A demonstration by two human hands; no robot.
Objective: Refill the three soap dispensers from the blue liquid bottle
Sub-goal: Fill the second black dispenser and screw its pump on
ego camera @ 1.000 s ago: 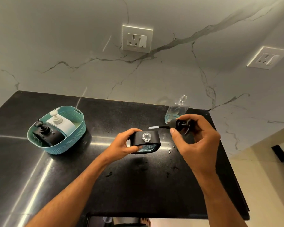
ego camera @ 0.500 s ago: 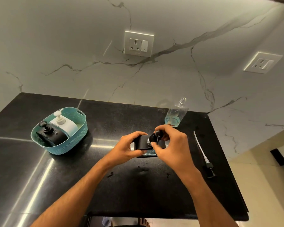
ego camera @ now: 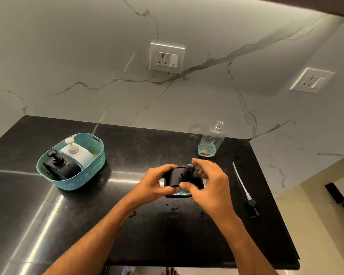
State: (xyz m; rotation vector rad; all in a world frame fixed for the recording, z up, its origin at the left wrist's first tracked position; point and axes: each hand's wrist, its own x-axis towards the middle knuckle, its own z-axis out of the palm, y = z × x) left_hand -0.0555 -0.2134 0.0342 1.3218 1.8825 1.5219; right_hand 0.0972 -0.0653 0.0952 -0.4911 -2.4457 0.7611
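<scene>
A black soap dispenser (ego camera: 175, 178) stands on the dark counter in the middle of the view. My left hand (ego camera: 157, 184) grips its left side. My right hand (ego camera: 209, 181) pinches the black pump head (ego camera: 188, 171) seated in the dispenser's neck. Behind and to the right stands the clear bottle (ego camera: 212, 141), uncapped, with a little blue liquid at its bottom. A second black dispenser (ego camera: 63, 167) and a white dispenser (ego camera: 77, 153) sit in a teal basket (ego camera: 83, 179) at the left.
A loose black pump with a long white tube (ego camera: 244, 189) lies on the counter right of my hands, near the right edge. Small drops (ego camera: 174, 209) mark the counter in front of the dispenser. Two wall sockets (ego camera: 167, 58) are on the marble wall behind.
My right hand brought the pump head from above right down into the dispenser's neck, and now grips it there. The camera moved closer. The left hand kept its hold.
</scene>
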